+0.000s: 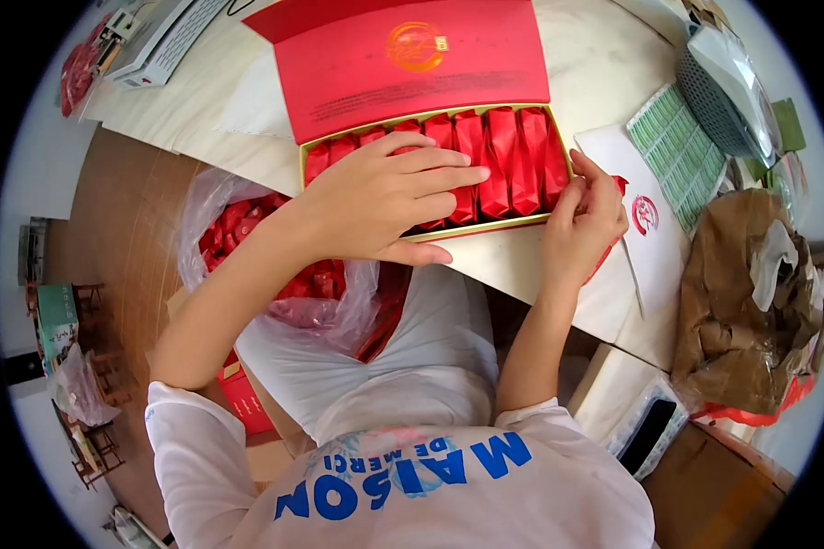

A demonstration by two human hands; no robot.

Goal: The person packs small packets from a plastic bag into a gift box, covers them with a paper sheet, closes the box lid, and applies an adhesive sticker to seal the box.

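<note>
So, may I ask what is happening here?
The person's left hand lies, fingers spread, across red packets lined up in an open red gift box. The right hand is at the box's right edge; whether it grips anything is unclear. More red packets are in a clear plastic bag on the person's left.

The left hand [380, 194] partly hides several red packets [468, 137].
</note>
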